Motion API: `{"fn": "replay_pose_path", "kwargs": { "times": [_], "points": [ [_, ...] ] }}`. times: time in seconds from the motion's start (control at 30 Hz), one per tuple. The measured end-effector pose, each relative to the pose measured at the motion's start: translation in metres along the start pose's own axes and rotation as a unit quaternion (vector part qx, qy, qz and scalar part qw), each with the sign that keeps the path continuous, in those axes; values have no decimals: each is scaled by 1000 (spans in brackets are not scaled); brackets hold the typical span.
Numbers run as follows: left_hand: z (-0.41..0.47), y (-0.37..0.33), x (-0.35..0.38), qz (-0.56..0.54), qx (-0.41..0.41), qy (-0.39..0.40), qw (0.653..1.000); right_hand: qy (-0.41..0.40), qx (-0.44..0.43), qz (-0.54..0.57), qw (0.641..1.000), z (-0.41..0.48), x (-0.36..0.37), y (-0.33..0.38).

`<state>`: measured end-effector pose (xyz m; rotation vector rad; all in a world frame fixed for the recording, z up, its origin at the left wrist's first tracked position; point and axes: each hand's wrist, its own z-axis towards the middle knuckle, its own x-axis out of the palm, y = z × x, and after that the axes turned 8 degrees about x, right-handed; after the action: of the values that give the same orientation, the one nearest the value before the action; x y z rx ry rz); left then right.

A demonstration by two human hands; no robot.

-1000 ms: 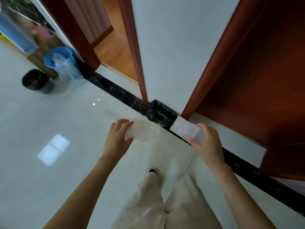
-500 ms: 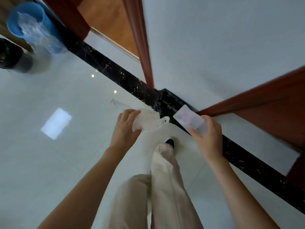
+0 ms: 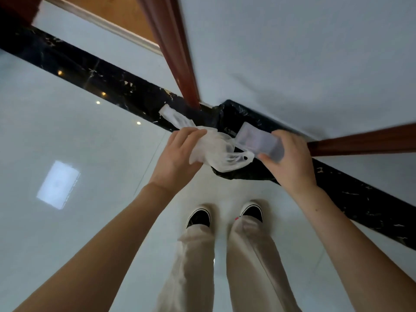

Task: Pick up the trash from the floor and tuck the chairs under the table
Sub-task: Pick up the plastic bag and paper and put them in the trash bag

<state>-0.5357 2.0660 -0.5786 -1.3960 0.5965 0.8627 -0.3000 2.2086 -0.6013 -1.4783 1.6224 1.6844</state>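
Observation:
My left hand (image 3: 177, 159) grips a crumpled white plastic bag (image 3: 221, 153), with a strip of clear wrapper (image 3: 174, 117) sticking out past my fingers. My right hand (image 3: 290, 159) holds a small clear plastic box (image 3: 258, 139) by its near end. Both hands hover over a bin lined with a black bag (image 3: 231, 113) that stands on the floor against the wall corner. The bag and the box cover most of the bin's opening. No chairs or table are in view.
A black marble strip (image 3: 108, 83) runs along the white wall (image 3: 292, 52). Red-brown door frames (image 3: 173, 52) flank the corner, with another frame (image 3: 364, 143) on the right. My two shoes (image 3: 199, 217) stand on the glossy pale floor just short of the bin.
I have stepped up to the black-lined bin and my view has tilted down. Both hands, still holding the bag and the box, have moved over the bin. The blue and black bins left the view.

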Motion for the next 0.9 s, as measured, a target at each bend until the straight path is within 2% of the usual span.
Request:
{"fn": "replay_pose_path", "kwargs": {
  "times": [0.13,0.3,0.57,0.77,0.9],
  "points": [
    [-4,33,22,6,22,-15,1000,9,-11,-57,998,23,39,-20],
    [-10,40,32,5,11,-3,1000,41,-29,-70,996,28,64,-26],
    [8,34,34,-5,14,5,1000,33,-70,-92,993,22,64,-39],
    [21,29,42,-10,28,3,1000,83,-106,-114,984,19,80,-41],
    [22,26,49,-16,34,12,999,37,-75,-84,993,16,74,-40]
  ]
}}
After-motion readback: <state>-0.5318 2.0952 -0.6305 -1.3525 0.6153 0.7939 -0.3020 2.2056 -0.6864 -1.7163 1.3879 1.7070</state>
